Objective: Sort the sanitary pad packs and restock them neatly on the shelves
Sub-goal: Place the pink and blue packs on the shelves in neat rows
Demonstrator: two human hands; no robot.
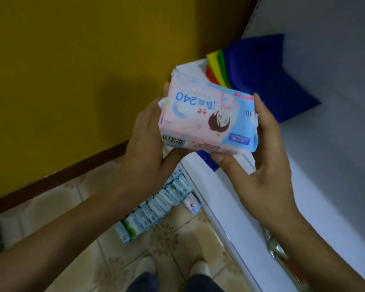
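Pack: our pink-and-blue plastic-wrapped sanitary pad pack (204, 119) is held in the air mid-frame, beside the white flat shelf (325, 144) that lies at 3 o'clock; more packs may be stacked behind it, but we cannot tell.
Hands: the left hand (143, 148) grips its 9 o'clock end and the right hand (261, 165) pinches its 3 o'clock end, so both are clamped on it.
Handling: we judge it light, soft and slick. It is best held by the short ends, without crushing.
Floor: a row of small blue-and-white packs (156, 205) lies at 6 o'clock.
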